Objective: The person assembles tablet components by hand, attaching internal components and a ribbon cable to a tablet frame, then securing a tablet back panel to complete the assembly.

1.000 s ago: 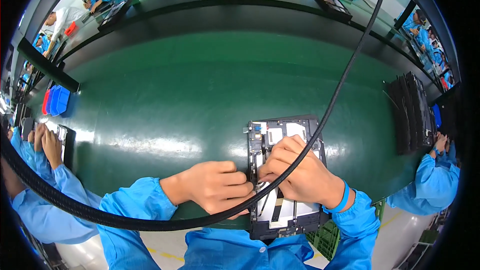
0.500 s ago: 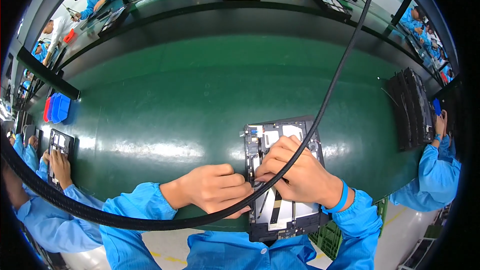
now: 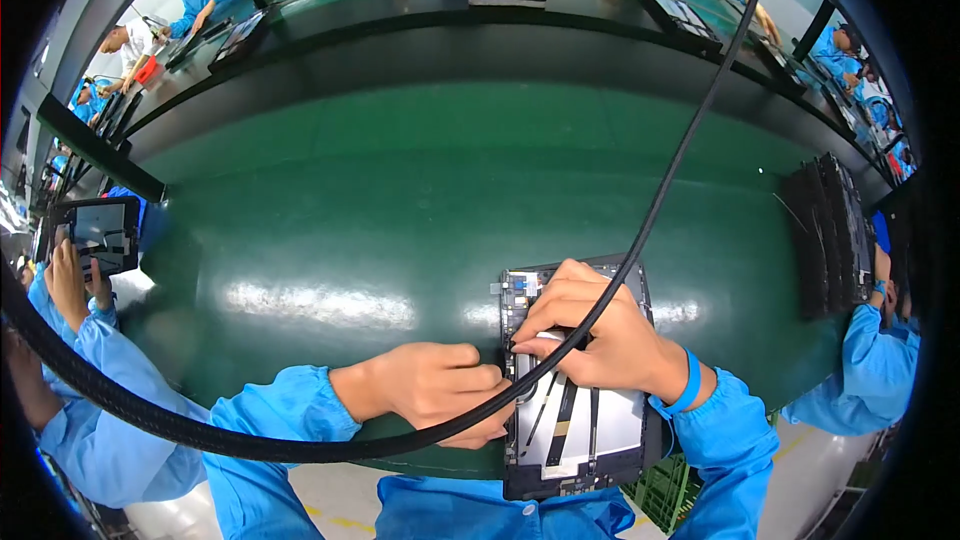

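Observation:
An opened tablet lies on the green table close to my body, its black frame, pale battery panels and dark ribbon strips exposed. My left hand is closed at the tablet's left edge, its thumb and fingertips drawn together. Over the upper left part of the device, my right hand is pinched, with its fingertips close to the left rim. Whatever either hand may be holding is too small or too covered to make out. A blue band circles my right wrist.
A thick black braided cable arcs across the view, in front of both hands. Stacked black tablet parts stand at the right. On the left, a co-worker's hands hold another opened tablet. A raised shelf carrying devices runs along the back.
My right hand's fingertips have shifted slightly up along the tablet's left side. The left co-worker's tablet is now raised and turned. The whole view has moved a little.

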The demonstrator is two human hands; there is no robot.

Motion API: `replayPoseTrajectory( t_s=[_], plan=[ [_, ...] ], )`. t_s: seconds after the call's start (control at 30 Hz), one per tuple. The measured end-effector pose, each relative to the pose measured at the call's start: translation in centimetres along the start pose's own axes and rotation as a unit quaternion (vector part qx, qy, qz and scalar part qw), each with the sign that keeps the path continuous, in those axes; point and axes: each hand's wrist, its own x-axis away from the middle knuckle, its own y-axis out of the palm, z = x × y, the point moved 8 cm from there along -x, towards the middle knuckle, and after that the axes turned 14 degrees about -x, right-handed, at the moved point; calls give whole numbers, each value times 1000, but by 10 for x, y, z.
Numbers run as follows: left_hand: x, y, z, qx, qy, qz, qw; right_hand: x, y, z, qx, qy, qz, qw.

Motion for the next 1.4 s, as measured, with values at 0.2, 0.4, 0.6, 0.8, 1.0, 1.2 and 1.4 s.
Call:
replayPoseTrajectory(
  t_s=[0.2, 0.4, 0.6, 0.8, 1.0, 1.2, 1.4],
  plan=[
    [-3, 2, -11, 24, -18, 2, 1000, -1, -6, 3, -31, 15, 26, 999],
    [-6, 5, -21, 25, -16, -1, 1000, 1, -8, 4, -57, 25, 28, 998],
    [-13, 6, -34, 78, -46, -3, 996, 1, -9, 8, -85, 51, 52, 994],
    [-11, 8, -36, 77, -48, -4, 996, -1, -9, 13, -110, 142, 68, 981],
    [-10, 10, -53, 28, -42, 2, 999, 3, -8, 18, -95, 179, 61, 977],
    [-4, 12, -49, -19, -11, -23, 999, 0, -10, 14, -71, 168, 57, 982],
    [-5, 10, -54, -9, -25, -13, 1000, 1, -9, 20, -86, 158, 63, 982]
  ],
)
